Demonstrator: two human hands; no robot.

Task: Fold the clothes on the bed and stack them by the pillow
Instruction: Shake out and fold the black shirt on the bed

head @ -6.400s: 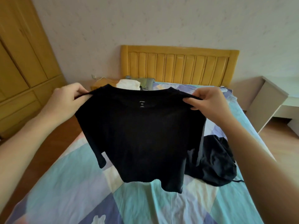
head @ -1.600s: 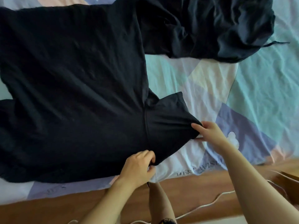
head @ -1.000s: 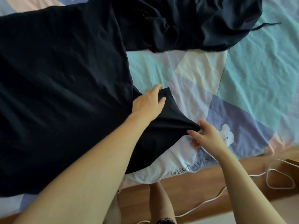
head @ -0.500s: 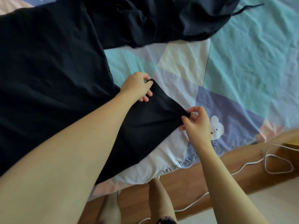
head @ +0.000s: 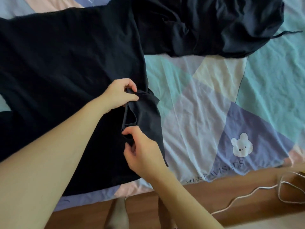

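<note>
Folding the near sleeve (head: 143,116) inward, a person's left hand (head: 118,95) and right hand (head: 142,152) each pinched its cloth in curled fingers at frame centre, carrying it onto the black T-shirt (head: 66,66) spread across the left of the bed (head: 206,100). Half a second earlier the sleeve had lain stretched out toward the right; its turn-in suggested the first fold had begun. A second dark garment (head: 214,25) waited crumpled at upper right, a white cable (head: 247,195) on the floor at lower right.
</note>
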